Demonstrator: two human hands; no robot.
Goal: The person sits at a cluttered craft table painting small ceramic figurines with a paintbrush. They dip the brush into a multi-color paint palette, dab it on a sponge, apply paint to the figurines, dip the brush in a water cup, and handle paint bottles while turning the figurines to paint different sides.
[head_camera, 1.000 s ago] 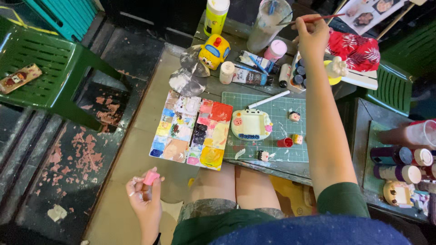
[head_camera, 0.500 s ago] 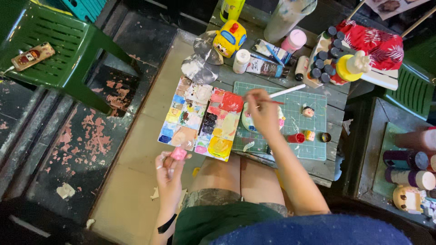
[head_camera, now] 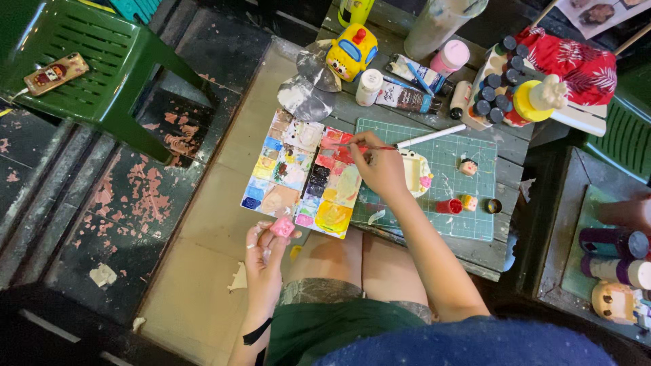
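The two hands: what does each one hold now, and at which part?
The left hand holds a small pink figure at its fingertips. The right hand grips a thin paintbrush near the bristle end, tip over the paint palette.

Green plastic chair point(head_camera: 102, 74) holding phone point(head_camera: 55, 73); yellow toy car point(head_camera: 352, 51) on table.

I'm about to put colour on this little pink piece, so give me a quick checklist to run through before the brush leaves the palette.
1. Brush held in the right hand: ok.
2. Brush tip on the red patch of the paint palette: ok.
3. Paint actually loaded on the bristles: cannot tell, too small.
4. Small pink piece pinched in the left hand: ok.
5. Pink piece held out past the palette's near edge, apart from the wet paint: ok.
6. Little figures on the green cutting mat lie apart from the brush hand: ok.
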